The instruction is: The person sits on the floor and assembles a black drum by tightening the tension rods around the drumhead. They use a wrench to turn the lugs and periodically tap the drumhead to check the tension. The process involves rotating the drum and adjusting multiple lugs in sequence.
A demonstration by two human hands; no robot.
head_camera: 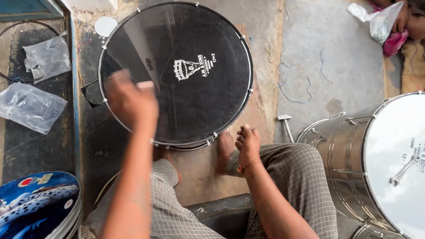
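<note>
I press my left hand (132,99), its grip blurry so I cannot tell, on the black drum (184,63) to steady it, while my right hand (248,143) rests loosely closed, empty, by the rim.

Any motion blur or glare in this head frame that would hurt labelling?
Head view: the left hand is smeared by motion blur over the black drum; the right hand is sharp; the black drumhead mirrors pale reflections; the white drum is bright, nearly washed out; edges bow slightly.
</note>
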